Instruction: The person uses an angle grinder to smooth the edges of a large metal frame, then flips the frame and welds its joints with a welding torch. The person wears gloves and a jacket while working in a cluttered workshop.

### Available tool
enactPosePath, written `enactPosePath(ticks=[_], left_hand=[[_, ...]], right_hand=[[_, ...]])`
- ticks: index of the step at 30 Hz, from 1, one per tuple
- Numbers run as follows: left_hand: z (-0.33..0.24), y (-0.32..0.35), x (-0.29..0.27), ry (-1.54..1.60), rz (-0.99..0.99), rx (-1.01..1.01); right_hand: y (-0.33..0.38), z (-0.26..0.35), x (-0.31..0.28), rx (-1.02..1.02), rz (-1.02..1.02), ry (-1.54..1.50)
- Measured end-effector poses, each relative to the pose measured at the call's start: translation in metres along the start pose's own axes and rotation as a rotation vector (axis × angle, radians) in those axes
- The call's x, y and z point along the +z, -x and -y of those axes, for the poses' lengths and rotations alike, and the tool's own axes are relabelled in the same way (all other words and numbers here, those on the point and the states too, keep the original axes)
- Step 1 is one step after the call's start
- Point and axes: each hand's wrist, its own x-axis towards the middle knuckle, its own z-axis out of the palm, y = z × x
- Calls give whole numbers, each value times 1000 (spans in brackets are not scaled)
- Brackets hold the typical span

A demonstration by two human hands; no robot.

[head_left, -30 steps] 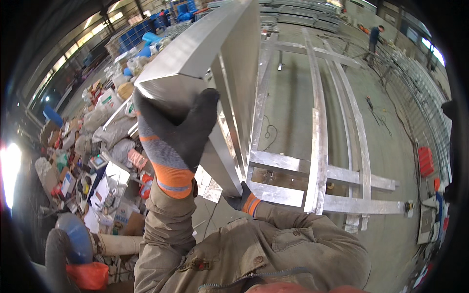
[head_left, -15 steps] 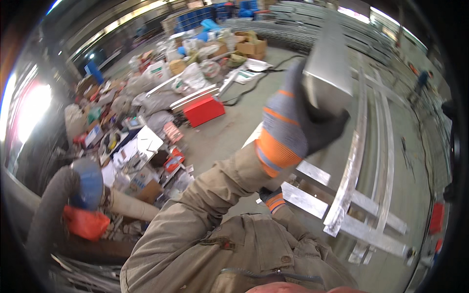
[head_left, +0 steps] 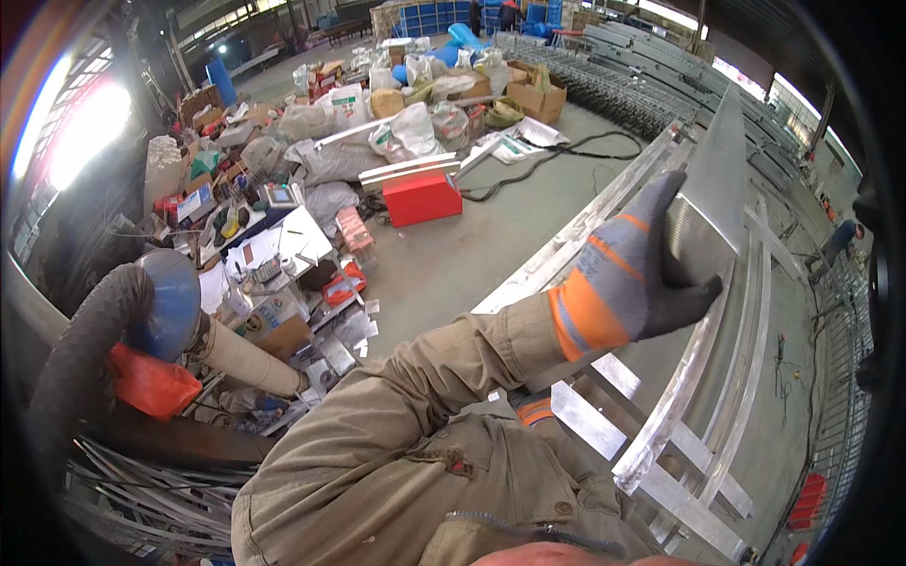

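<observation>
My left hand (head_left: pixel 623 278), in a grey and orange knit glove with dark fingers, is closed around the near end of a long silvery rectangular metal bar (head_left: pixel 717 184). The bar stretches away from me toward the far right, its end tilted up toward the view. Below my left forearm, close to my chest, only the orange-striped cuff of my right hand (head_left: pixel 535 412) shows; its fingers are hidden. Under the held bar lies a frame of long metal rails (head_left: pixel 679 396) and flat crosspieces (head_left: pixel 585 420).
A red box (head_left: pixel 422 198) sits on the floor left of the rails, before a heap of bags and cartons (head_left: pixel 406 123). A black cable (head_left: pixel 528 177) snakes behind it. A blue housing with a hose (head_left: pixel 170 302) stands at left. Another person (head_left: pixel 838 247) bends at far right.
My left hand has moved right and lower with the bar's end. My view has shifted, showing more of the far hall, and my right hand is more hidden.
</observation>
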Motion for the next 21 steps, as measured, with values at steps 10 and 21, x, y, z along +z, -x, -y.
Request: enactPosePath(ticks=[10, 21], left_hand=[[11, -12, -8, 6, -65, 7], [-6, -9, 26, 52, -90, 13]], right_hand=[[32, 35, -13, -73, -48, 33], [41, 54, -23, -92, -59, 50]])
